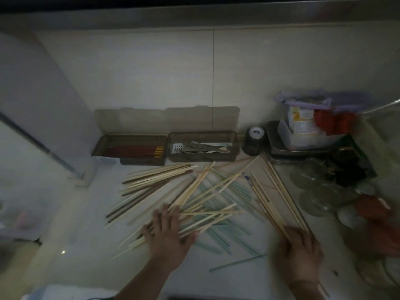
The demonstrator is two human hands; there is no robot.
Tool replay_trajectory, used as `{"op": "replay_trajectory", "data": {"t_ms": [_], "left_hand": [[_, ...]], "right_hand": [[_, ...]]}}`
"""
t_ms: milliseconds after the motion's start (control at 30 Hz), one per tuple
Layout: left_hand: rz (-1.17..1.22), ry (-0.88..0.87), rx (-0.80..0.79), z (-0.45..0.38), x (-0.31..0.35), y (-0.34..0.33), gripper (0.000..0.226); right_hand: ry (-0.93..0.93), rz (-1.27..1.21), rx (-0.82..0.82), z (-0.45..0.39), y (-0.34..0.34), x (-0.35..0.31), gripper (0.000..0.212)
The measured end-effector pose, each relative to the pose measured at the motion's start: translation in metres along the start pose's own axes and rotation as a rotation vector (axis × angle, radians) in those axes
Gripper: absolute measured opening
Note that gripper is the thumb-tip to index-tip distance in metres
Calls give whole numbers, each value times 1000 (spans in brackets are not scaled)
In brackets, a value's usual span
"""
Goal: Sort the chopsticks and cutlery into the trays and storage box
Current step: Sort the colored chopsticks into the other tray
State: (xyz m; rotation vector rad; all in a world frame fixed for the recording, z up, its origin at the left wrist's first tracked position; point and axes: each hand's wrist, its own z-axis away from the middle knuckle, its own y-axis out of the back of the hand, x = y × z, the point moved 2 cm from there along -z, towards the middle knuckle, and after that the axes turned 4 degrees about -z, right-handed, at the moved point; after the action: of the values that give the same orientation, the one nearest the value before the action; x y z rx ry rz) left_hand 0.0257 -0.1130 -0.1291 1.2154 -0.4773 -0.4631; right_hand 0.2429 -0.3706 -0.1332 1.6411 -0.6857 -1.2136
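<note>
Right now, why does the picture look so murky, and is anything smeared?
Head view: dim overall, corners darkest; both the left hand and right hand are motion-blurred; a tiny glint shows on the counter; the wide lens bends the edges.

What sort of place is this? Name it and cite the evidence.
Probably a home kitchen counter: loose wooden chopsticks on a pale countertop, a cutlery tray against a tiled wall, glass lids nearby.

pale bamboo chopsticks (160, 176): bare matt wood
mint-green chopsticks (218, 234): smooth plastic
smoky translucent trays (203, 156): glossy plastic
cutlery (203, 147): dull metal
white table (91, 213): smooth, slightly shiny
</note>
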Motion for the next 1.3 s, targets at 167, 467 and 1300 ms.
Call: {"op": "replay_trajectory", "data": {"t_ms": [167,467,1300], "left_hand": [[17,4,31,1,20,-3,84],[5,-92,192,-50,-44,34,85],[-42,-211,221,-90,-91,30,73]], "right_hand": [[125,-22,25,2,8,-25,54],[806,83,-257,71,-49,-128,66],[686,199,-269,53,-97,-224,67]]}}
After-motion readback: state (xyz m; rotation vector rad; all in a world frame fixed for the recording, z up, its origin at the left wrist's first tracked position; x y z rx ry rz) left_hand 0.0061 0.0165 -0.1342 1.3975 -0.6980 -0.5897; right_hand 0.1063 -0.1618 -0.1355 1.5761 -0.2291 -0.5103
